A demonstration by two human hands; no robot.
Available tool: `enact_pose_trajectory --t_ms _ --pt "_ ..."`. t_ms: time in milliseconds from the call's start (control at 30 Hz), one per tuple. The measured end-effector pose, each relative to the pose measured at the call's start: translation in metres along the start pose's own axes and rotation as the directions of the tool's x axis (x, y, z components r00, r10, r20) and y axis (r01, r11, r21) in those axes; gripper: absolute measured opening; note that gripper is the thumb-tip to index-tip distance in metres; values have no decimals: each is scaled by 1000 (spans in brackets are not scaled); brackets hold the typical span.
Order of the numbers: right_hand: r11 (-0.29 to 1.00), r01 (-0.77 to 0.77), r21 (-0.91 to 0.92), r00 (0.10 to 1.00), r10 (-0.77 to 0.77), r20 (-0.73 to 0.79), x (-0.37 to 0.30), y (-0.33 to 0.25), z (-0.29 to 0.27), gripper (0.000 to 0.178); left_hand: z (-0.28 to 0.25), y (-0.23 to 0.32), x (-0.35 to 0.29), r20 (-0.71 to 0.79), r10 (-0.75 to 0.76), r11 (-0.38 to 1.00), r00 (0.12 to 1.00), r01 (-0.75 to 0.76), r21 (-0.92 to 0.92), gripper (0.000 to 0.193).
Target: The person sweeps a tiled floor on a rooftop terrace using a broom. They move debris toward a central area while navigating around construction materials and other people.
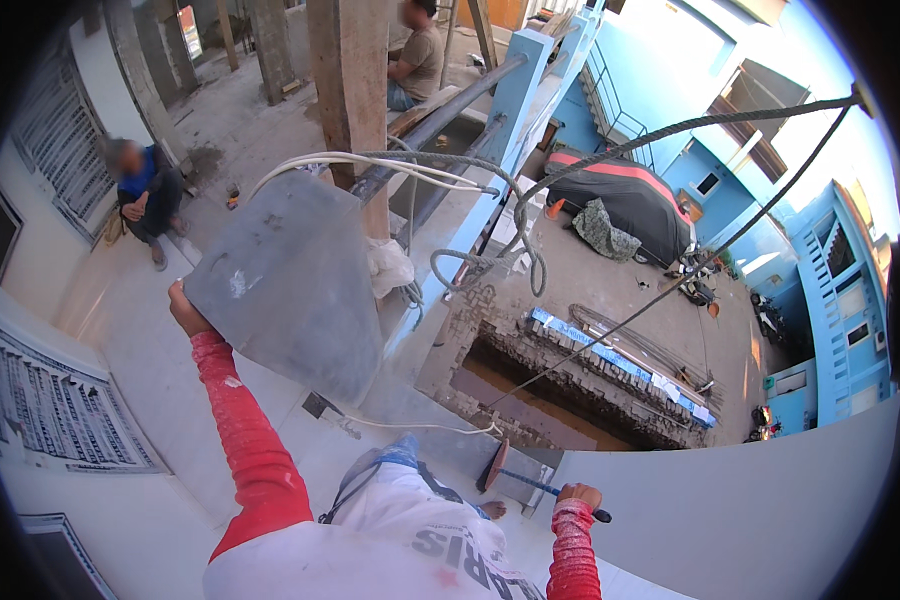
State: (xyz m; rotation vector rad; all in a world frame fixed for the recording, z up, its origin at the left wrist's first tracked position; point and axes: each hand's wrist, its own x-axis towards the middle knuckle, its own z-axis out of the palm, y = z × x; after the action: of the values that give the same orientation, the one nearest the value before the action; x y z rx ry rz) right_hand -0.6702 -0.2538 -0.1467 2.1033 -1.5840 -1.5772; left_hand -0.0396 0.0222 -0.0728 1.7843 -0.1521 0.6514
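Note:
My left hand point(187, 308) is closed on the left edge of a large smooth grey panel point(285, 280), which stands tilted in front of me beside a wooden post. Low on the right, my right hand point(578, 496) is wrapped round a dark rod point(530, 482) with a black end. At the rod's other end sits a reddish-brown flat piece point(493, 465), seen nearly edge-on. White cable point(370, 160) loops over the panel's top. A thin pale cord point(420, 427) runs across below the panel.
A wooden post point(348, 100) and a railing point(445, 120) stand ahead. Grey rope point(690, 122) stretches from the upper right to loose coils by the railing. Below lie a muddy trench point(530, 395) and a covered car point(620, 205). One person point(145, 190) squats left; another point(417, 60) sits ahead.

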Motion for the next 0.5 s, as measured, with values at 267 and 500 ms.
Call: enact_pose_trajectory --t_ms 267,500 --pt "999 -33 24 999 33 9 10 -7 6 26 -2 12 1 10 255 927 967 -247 281 15" --pt "998 -14 61 1000 14 5 9 -4 6 27 -3 20 2 -10 316 949 949 -316 11 27"
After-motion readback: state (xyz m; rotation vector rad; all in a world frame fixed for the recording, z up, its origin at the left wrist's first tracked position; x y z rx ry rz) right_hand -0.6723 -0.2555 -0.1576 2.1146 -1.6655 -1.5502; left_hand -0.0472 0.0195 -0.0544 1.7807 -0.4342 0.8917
